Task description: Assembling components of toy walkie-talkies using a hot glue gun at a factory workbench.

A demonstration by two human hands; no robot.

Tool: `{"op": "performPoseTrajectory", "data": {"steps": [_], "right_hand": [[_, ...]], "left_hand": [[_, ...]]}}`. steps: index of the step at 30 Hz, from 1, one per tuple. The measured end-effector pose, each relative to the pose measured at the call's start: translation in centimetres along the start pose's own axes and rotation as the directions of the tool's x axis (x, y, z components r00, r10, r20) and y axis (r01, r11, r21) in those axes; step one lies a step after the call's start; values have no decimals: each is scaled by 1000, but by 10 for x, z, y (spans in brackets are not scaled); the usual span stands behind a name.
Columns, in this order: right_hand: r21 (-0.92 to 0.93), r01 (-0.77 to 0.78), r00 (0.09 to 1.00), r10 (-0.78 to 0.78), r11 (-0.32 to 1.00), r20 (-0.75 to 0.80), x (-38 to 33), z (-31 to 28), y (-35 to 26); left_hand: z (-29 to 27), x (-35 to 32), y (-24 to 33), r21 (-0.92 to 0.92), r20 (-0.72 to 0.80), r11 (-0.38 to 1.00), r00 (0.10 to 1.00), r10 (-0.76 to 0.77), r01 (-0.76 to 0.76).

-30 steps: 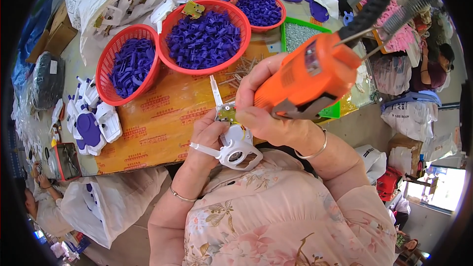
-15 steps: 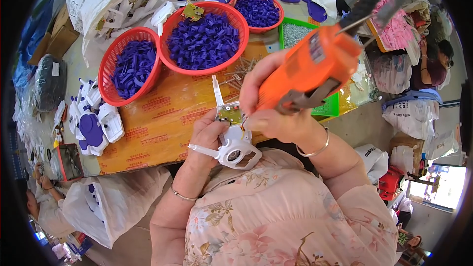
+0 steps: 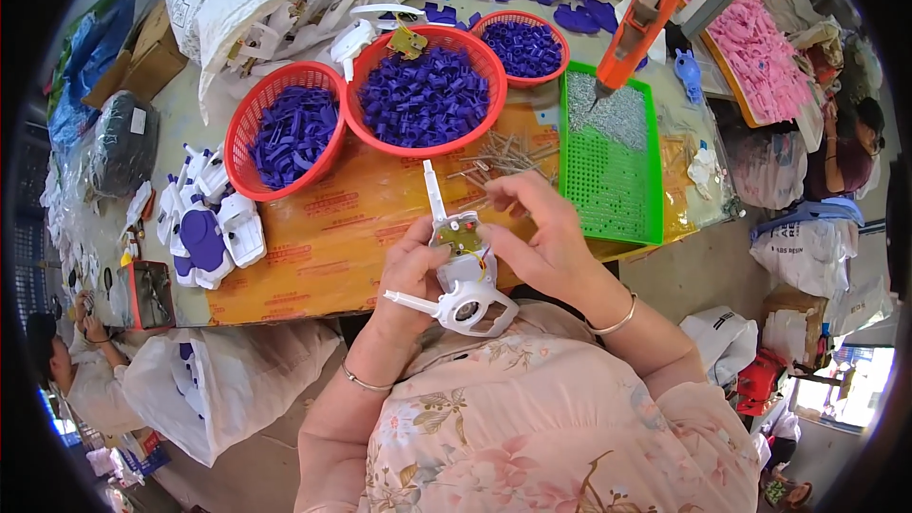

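A white plastic toy shell (image 3: 463,271) is held at the centre of the frame, just below the table's near edge, above the person's floral-patterned lap. It is open on top, and a small green circuit board with thin red and yellow wires is exposed inside; a narrow white stem is pointed up toward the baskets, a round ringed opening is seen at its lower end, and a thin white prong is stuck out to the left. The shell is gripped from the left by the left hand (image 3: 410,271), fingers curled round its side. The right hand (image 3: 537,233) is closed in a pinch at the board, fingertips touching the shell's top right; what is pinched cannot be told. Behind, the table (image 3: 323,237) is covered in orange-brown sheeting. Three red baskets (image 3: 249,123) of purple plastic parts are set across the upper middle, a green tray (image 3: 655,218) of tiny screws lies to the right, and an orange power screwdriver (image 3: 638,19) is hung above it. White and purple assembled toys (image 3: 204,228) are lined up at the left, and sacks and cartons are piled around the edges.
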State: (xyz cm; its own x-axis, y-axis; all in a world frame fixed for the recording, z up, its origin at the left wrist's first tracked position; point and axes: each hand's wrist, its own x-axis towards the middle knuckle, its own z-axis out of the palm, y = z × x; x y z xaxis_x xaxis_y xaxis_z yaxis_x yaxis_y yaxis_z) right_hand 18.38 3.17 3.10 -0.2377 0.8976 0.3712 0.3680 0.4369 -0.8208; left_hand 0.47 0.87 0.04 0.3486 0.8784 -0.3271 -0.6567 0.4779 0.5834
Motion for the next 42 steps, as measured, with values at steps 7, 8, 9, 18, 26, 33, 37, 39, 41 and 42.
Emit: {"op": "performPoseTrajectory", "data": {"steps": [7,8,9,18,26,33,37,39,41,42], "right_hand": [[199,-180,969,138,963,207,-2,20,2],[193,-179,973,144,965,179,-2,22,0],[186,-178,977,151,966,150,-3,24,0],[116,-46,993,33,992,109,-6,29,-1],[137,-51,992,35,989,119,-9,29,-1],[137,-66,988,45,988,151,-13,31,3],[134,-76,985,53,988,164,-16,30,6],[155,-86,983,59,984,172,-16,29,5],[161,-95,981,65,982,182,-17,29,6],[166,-102,979,69,981,193,-17,29,7]], "left_hand": [[-1,-4,-5,331,-81,928,975,207,-170],[1,-4,-5,333,-82,928,975,208,-170],[3,-5,-5,447,-63,851,940,337,-275],[2,-3,-10,657,32,610,825,564,-443],[-1,-3,-18,749,28,492,763,646,-444],[0,-7,-16,763,-13,502,767,642,-407],[3,-7,-14,751,-20,522,776,631,-404],[3,-7,-15,737,-22,537,779,626,-411],[3,-7,-15,723,-23,551,783,622,-417],[2,-7,-15,721,-33,559,785,618,-410]]}}
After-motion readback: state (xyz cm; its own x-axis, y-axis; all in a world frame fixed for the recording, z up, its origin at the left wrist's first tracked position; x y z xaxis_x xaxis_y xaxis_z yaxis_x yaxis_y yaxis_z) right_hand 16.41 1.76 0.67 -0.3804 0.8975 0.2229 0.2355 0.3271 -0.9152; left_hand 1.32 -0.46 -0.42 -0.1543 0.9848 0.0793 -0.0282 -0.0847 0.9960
